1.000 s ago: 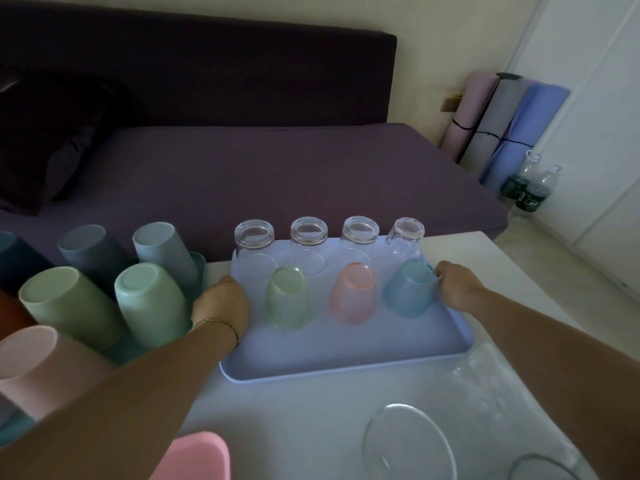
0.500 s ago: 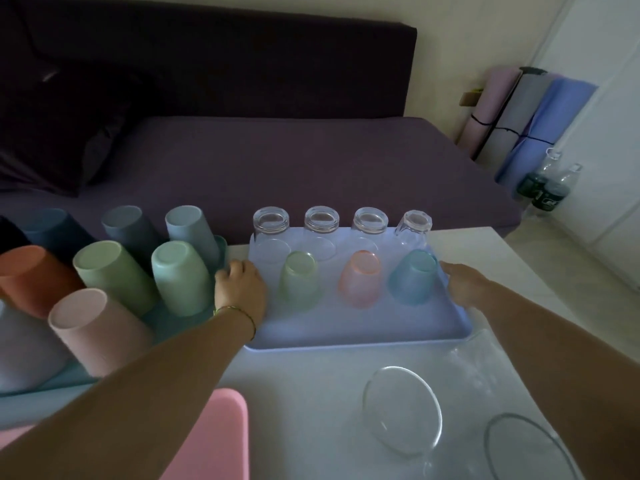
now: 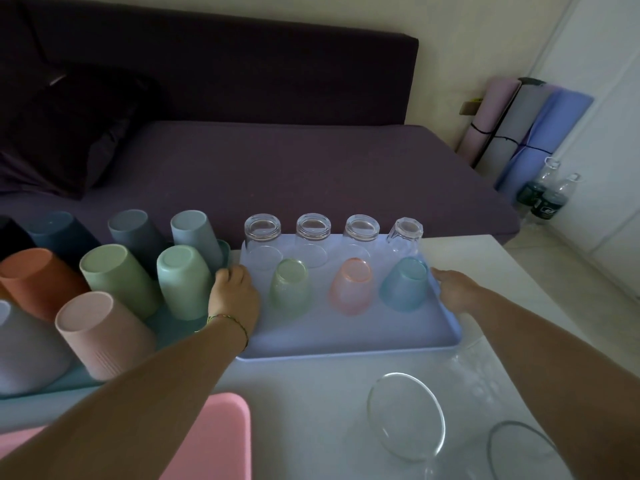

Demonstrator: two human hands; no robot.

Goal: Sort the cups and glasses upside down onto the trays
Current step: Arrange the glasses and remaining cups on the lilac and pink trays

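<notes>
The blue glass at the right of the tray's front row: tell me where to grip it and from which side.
Grip the blue glass around its side wall just below the upturned base, coming from above and the right, where the right hand already is. It stands mouth down and narrows upward; the pink glass crowds its left.

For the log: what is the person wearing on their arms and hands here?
Both forearms are bare, with no sleeves in view and no gloves. The left hand has a thin bracelet at the wrist, a fine band with yellowish and dark parts. The right hand and its wrist show no jewellery or watch.
</notes>
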